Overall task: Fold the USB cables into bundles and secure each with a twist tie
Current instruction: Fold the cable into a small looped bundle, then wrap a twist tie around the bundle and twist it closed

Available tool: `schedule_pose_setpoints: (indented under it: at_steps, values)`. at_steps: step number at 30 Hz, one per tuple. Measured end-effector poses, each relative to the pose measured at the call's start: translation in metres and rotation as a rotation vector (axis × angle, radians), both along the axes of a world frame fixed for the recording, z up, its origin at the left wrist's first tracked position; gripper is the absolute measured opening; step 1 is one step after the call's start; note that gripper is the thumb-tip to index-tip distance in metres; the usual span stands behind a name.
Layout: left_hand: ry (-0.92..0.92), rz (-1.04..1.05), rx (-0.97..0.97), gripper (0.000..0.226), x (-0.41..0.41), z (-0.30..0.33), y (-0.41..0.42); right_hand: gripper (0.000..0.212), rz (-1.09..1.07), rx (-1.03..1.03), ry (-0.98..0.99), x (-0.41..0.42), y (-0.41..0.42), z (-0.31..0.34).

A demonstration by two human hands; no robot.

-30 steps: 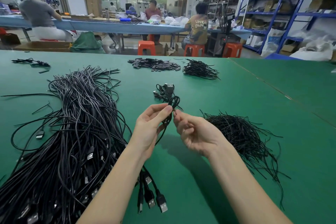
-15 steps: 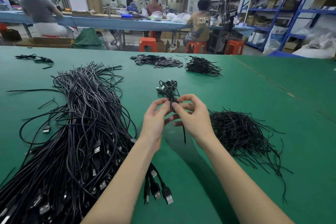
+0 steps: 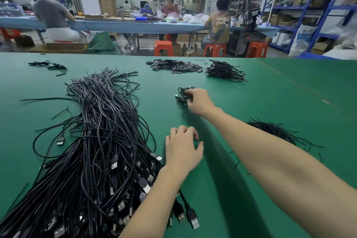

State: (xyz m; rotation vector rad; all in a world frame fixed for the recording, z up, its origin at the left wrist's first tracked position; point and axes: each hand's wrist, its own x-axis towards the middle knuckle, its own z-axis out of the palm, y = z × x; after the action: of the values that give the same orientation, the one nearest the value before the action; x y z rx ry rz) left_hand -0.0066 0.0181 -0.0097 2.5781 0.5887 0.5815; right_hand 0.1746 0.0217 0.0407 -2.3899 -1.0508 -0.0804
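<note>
Fingers (image 3: 190, 92) of the right hand (image 3: 199, 102) curl round a cable bundle (image 3: 181, 95), its axis unclear; left hand (image 3: 182, 150) loosely curled

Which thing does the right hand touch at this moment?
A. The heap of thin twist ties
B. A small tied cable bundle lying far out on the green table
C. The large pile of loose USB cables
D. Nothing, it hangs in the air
B: the right hand is stretched forward with its fingers curled on the small cable bundle, away from the large cable pile and the twist ties.
</note>
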Motion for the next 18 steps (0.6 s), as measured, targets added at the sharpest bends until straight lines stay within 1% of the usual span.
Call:
schedule_pose_setpoints:
  at_steps: [4,6,8,11,13,14,16,18]
  values:
    - [-0.004,-0.004,0.006,0.018,0.002,-0.002,0.001,0.053,-0.011,-0.322,-0.014,0.008,0.015,-0.014]
    - [-0.005,-0.001,0.002,0.018,0.001,-0.002,0.001,0.056,-0.020,-0.408,-0.035,0.010,0.017,-0.016]
    - [-0.001,-0.006,0.006,0.019,0.001,-0.001,0.001,0.057,-0.024,-0.417,-0.052,0.009,0.015,-0.013]
    - [0.016,-0.003,0.016,0.021,0.002,0.000,0.001,0.056,0.002,-0.273,-0.064,-0.008,0.009,-0.001]
    - [0.053,0.002,0.040,0.026,0.002,0.002,0.000,0.043,0.057,-0.128,-0.036,-0.026,0.000,0.009]
    - [0.073,0.006,0.046,0.027,0.002,0.003,0.000,0.034,0.073,-0.049,0.005,-0.035,-0.007,0.012]
    - [0.102,0.006,0.028,0.023,0.001,0.007,0.001,0.017,0.038,0.131,0.137,-0.053,-0.031,0.015]
    - [0.079,-0.002,-0.055,0.017,0.000,0.012,0.001,0.009,-0.052,0.292,0.236,-0.069,-0.056,0.009]
